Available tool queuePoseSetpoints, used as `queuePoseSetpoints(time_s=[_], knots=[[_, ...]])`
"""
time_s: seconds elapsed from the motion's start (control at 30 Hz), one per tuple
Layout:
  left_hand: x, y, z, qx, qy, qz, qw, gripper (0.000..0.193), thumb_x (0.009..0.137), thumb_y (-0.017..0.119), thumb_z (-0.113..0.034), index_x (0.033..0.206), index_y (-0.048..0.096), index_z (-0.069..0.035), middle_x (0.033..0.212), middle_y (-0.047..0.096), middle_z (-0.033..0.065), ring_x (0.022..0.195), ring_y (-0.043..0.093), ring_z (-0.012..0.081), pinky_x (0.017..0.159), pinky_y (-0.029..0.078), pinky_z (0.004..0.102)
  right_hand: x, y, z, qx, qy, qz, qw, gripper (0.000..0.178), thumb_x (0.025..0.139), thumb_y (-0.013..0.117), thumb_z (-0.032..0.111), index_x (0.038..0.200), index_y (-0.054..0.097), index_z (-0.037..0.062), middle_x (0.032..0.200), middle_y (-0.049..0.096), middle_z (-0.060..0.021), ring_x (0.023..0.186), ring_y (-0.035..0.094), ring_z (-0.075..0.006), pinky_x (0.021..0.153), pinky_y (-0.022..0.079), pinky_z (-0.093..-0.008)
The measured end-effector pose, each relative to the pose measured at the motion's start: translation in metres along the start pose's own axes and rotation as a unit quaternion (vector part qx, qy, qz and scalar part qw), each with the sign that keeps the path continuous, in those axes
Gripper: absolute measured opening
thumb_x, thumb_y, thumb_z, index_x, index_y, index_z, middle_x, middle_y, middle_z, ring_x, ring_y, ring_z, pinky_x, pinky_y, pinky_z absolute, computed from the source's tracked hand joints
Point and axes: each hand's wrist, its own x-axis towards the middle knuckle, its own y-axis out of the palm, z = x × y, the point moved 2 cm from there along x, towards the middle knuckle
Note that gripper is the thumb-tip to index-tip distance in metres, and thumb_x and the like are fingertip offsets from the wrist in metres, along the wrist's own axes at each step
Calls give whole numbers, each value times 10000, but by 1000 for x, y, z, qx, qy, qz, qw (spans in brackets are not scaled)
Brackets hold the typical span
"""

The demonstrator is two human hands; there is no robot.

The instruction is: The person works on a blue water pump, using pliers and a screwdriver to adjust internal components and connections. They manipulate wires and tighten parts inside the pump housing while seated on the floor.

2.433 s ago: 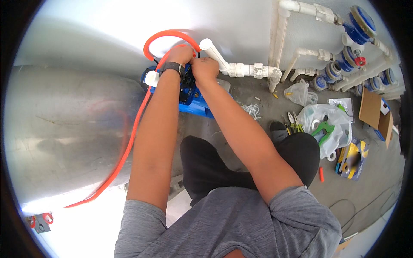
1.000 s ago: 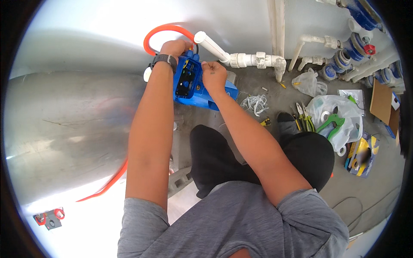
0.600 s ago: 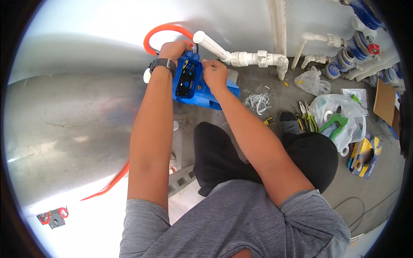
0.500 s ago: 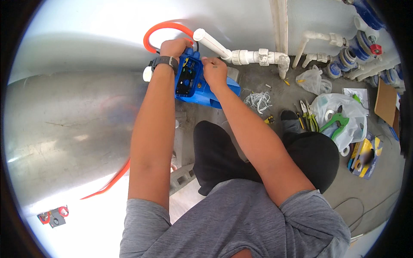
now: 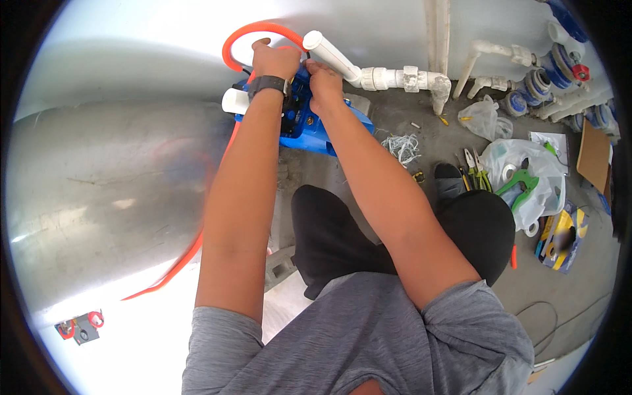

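Note:
A blue pump [image 5: 309,140] lies in front of me, its terminal box [image 5: 304,120] open with dark parts inside, partly hidden by my left wrist. My left hand [image 5: 276,61] is closed over the box's far end, near the looped orange corrugated conduit [image 5: 265,27]; what its fingers grip is hidden. Just right of it, my right hand [image 5: 326,85] has its fingers bent together at the box's far right corner, where a short black cable comes down from the conduit. I cannot make out what they pinch.
A white pipe [image 5: 332,58] slants beside my right hand. A metal cylinder [image 5: 112,204] fills the left. Right, on the floor, are white string scraps [image 5: 401,149], pliers [image 5: 475,168], a green pipe cutter [image 5: 523,184] on a plastic bag, and a blue-yellow box [image 5: 563,237].
My left hand has shifted right and nearer over the terminal box, covering more of it. My right hand has moved up toward the box's far corner. The view has shifted slightly.

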Motion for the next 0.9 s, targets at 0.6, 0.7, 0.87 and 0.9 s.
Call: queuePoseSetpoints(time_s=[0.6,0.7,0.87,0.9], knots=[[-377,-211,201,-163,54,-153,973,176,839,774,-151,1007,750,-107,975,725,62,945,681,271,835,560,415,26,-64,10,-233,158,92,955,597,1099,325,341,1539,331,-62,1515,456,-235,1384,461,-384,1204,345,-495],[-433,-244,283,-93,-179,-272,941,105,869,735,-51,967,753,-84,884,724,82,708,666,249,681,536,381,46,-98,4,-225,147,120,956,573,1092,353,306,1510,357,-86,1470,497,-224,1352,494,-382,1196,355,-479],[-473,-173,372,-114,-321,-95,935,148,917,732,-168,983,743,-36,825,726,145,726,710,304,692,563,387,31,-115,22,-390,101,132,906,498,1058,502,253,1432,482,-75,1367,578,-196,1267,570,-332,1126,426,-424],[-477,-147,389,-94,-344,-46,933,163,911,731,-182,1000,744,-46,861,725,155,766,711,325,718,566,408,18,-115,29,-439,83,140,884,473,1046,545,243,1404,526,-66,1317,612,-179,1236,590,-307,1093,445,-407]])
